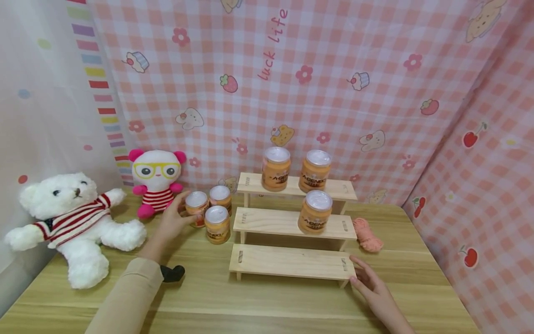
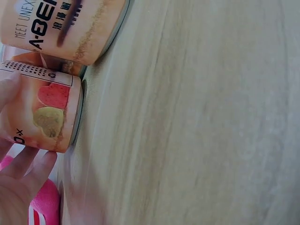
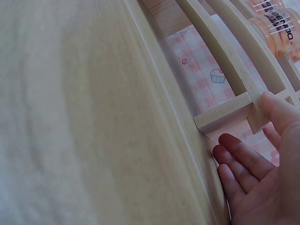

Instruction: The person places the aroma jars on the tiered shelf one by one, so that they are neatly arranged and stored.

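Observation:
My left hand (image 1: 177, 218) grips an orange-labelled can (image 2: 47, 108) with a silver lid, thumb on one side and fingers on the other. Right beside it stand two like cans, one behind (image 1: 221, 198) and one in front (image 1: 217, 227). A three-step wooden display shelf (image 1: 288, 262) occupies the middle of the table. Its top step bears two cans (image 1: 276, 171) (image 1: 315, 172), and its middle step one can (image 1: 314, 213) toward the right. At the bottom step's right end, my right hand (image 1: 373, 287) holds the board's corner between thumb and index finger, the other fingers extended below.
A white teddy bear (image 1: 79, 222) in a striped sweater sits at the left. Behind the left hand is a pink-eared plush toy (image 1: 157, 181). A coral yarn skein (image 1: 368, 235) lies right of the shelf, and a small black object (image 1: 172, 273) near the left sleeve. Checkered cloth hangs behind.

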`<state>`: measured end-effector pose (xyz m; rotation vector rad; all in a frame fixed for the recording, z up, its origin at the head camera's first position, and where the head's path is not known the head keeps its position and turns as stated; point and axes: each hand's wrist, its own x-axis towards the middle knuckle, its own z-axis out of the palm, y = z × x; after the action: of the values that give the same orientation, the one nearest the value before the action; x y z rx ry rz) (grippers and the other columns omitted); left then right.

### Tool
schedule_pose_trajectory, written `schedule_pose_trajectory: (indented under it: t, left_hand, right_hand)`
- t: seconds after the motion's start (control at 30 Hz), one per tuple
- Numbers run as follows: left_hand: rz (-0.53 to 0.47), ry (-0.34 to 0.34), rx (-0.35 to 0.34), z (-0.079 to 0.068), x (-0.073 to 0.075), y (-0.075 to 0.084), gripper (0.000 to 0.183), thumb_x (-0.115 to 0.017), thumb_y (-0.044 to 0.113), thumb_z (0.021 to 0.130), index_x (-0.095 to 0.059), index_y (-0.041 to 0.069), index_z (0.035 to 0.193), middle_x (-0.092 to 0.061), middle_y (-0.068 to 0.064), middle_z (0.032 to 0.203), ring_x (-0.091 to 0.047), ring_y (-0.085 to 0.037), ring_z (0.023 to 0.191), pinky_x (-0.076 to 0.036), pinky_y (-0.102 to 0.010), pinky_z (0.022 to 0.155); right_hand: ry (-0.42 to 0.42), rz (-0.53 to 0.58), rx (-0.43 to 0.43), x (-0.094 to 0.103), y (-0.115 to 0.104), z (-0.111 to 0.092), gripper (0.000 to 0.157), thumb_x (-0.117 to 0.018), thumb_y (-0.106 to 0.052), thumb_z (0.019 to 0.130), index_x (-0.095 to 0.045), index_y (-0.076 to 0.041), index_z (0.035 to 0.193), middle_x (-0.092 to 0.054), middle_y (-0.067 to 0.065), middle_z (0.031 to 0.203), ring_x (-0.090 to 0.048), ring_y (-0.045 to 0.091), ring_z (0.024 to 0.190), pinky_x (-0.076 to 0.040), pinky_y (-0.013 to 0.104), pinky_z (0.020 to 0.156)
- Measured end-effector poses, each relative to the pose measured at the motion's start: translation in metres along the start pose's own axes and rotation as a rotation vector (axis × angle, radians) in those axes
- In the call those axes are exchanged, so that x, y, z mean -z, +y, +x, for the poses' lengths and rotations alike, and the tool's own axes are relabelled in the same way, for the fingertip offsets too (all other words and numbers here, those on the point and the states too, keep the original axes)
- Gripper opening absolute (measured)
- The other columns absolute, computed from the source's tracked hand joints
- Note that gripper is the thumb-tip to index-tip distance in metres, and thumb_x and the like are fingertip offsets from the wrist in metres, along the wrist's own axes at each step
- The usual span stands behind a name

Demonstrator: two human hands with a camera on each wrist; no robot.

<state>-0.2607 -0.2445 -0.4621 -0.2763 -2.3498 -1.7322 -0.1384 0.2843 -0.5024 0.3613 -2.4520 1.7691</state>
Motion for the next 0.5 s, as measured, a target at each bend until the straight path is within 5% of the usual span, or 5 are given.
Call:
schedule_pose_trajectory:
  t: [0.27, 0.5]
  left_hand:
    - [-0.023, -0.003, 0.043, 0.003, 0.0, -0.011, 0.079, -0.073, -0.007, 0.079, -0.03, -0.001, 0.145, -0.044, -0.033, 0.129, -0.05, -0.045, 0.114, -0.051, -0.026, 0.083]
    - [-0.023, 0.007, 0.012, 0.0, -0.001, -0.006, 0.079, -0.073, -0.009, 0.079, -0.03, -0.002, 0.145, -0.044, -0.033, 0.128, -0.051, -0.044, 0.112, -0.051, -0.022, 0.082]
  right_hand:
    - [-0.007, 0.0, 0.003, 0.0, 0.001, 0.0, 0.047, -0.055, -0.004, 0.097, -0.041, 0.001, 0.141, -0.055, 0.028, 0.121, -0.056, 0.002, 0.103, -0.048, 0.019, 0.081]
    - [-0.006, -0.004, 0.002, 0.001, 0.0, 0.0, 0.047, -0.056, -0.004, 0.096, -0.042, 0.0, 0.141, -0.056, 0.026, 0.12, -0.057, 0.003, 0.103, -0.049, 0.019, 0.08]
